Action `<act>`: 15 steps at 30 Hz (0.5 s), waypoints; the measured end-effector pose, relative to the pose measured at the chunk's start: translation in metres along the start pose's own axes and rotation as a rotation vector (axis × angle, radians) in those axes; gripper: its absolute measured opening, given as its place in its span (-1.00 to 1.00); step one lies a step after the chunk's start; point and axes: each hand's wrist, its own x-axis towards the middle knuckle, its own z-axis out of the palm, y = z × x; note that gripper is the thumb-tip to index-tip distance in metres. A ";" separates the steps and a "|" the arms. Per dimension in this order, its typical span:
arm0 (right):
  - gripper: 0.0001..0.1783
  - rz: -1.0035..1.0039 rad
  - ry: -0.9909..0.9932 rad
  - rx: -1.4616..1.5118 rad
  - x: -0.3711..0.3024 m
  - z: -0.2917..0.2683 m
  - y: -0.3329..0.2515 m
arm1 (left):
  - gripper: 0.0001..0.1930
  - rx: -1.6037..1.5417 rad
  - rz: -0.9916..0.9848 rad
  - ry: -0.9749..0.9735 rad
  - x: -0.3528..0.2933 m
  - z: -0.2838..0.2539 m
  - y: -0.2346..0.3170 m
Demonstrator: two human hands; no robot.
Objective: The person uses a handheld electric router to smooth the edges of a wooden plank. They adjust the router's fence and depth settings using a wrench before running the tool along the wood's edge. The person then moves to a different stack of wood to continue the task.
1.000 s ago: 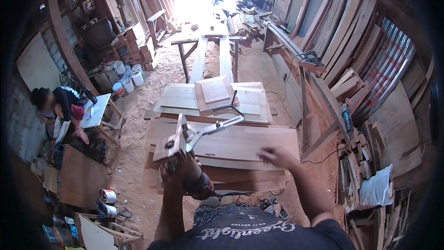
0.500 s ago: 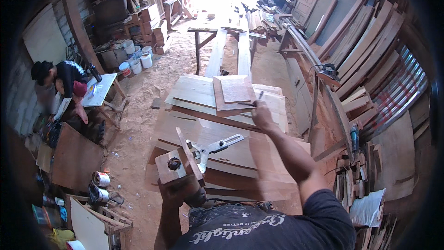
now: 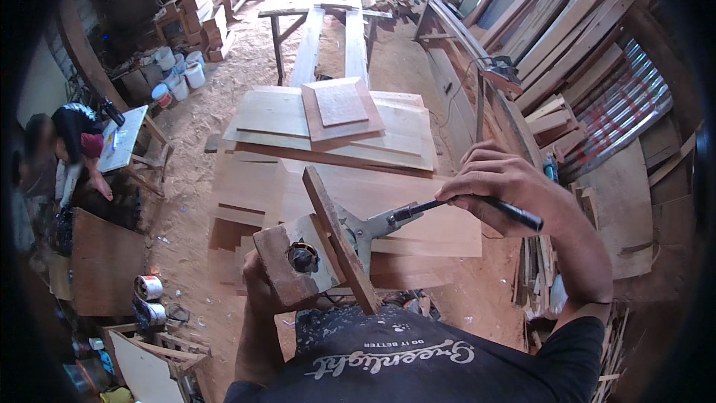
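Observation:
My left hand (image 3: 258, 287) grips a router from below, most of its fingers hidden behind the tool. The router (image 3: 280, 257) is tipped so its square wooden base faces up, with the bit showing in a round hole. A narrow wooden strip (image 3: 337, 235) stands across the base, beside a silver metal guide bracket (image 3: 364, 233). In my right hand (image 3: 503, 185) is a black-handled screwdriver (image 3: 523, 214). Its shaft points left and its tip meets the bracket's slotted arm.
Flat wooden boards (image 3: 447, 231) lie stacked in front of me, topped by a raised square panel (image 3: 343, 108). Timber planks (image 3: 574, 37) lean along the right wall. At the left, another person bends beside a small white table (image 3: 123, 138). White buckets (image 3: 179, 88) stand behind it.
My right hand has come back from the square panel with the screwdriver and brought it to the bracket. The router has tilted and shifted slightly; the whole view has swung.

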 end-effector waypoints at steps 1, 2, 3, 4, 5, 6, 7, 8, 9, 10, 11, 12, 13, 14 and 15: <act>-0.71 -0.027 -0.021 -0.081 -0.002 -0.006 -0.006 | -0.34 -0.033 -0.010 -0.011 0.007 -0.002 0.009; -0.69 -0.068 -0.040 -0.165 0.000 -0.012 -0.013 | -0.37 -0.060 -0.018 -0.016 0.014 -0.006 0.018; -0.68 -0.090 -0.059 -0.254 -0.005 -0.014 -0.016 | -0.38 -0.118 -0.024 -0.084 0.021 -0.006 0.022; -0.65 -0.103 -0.058 -0.326 -0.011 -0.011 -0.018 | -0.39 -0.176 -0.029 -0.150 0.022 -0.002 0.022; -0.65 -0.132 -0.077 -0.373 -0.011 -0.010 -0.020 | -0.40 -0.237 -0.080 -0.112 0.018 -0.003 0.021; -0.65 -0.160 -0.095 -0.420 -0.011 -0.010 -0.022 | -0.41 -0.299 -0.130 -0.074 0.012 -0.001 0.019; -0.65 -0.189 -0.113 -0.468 -0.012 -0.011 -0.024 | -0.41 -0.327 -0.148 -0.069 0.010 -0.001 0.020; -0.66 -0.213 -0.113 -0.477 -0.012 -0.010 -0.025 | -0.41 -0.356 -0.165 -0.065 0.008 -0.002 0.020; -0.68 -0.237 -0.113 -0.487 -0.012 -0.009 -0.025 | -0.40 -0.352 -0.151 -0.096 0.011 -0.004 0.023; -0.69 -0.260 -0.113 -0.498 -0.013 -0.009 -0.026 | -0.39 -0.349 -0.137 -0.128 0.013 -0.005 0.025; -0.70 -0.301 -0.118 -0.514 -0.013 -0.010 -0.026 | -0.40 -0.348 -0.144 -0.127 0.012 -0.006 0.025; -0.70 -0.342 -0.123 -0.530 -0.015 -0.011 -0.026 | -0.40 -0.347 -0.151 -0.125 0.010 -0.006 0.025; -0.70 -0.383 -0.128 -0.547 -0.015 -0.011 -0.026 | -0.40 -0.347 -0.158 -0.125 0.009 -0.007 0.026; -0.72 -0.440 -0.087 -0.565 -0.014 -0.008 -0.026 | -0.40 -0.346 -0.109 -0.142 0.010 -0.008 0.025; -0.72 -0.495 -0.075 -0.597 -0.013 -0.007 -0.026 | -0.40 -0.346 -0.061 -0.159 0.012 -0.011 0.023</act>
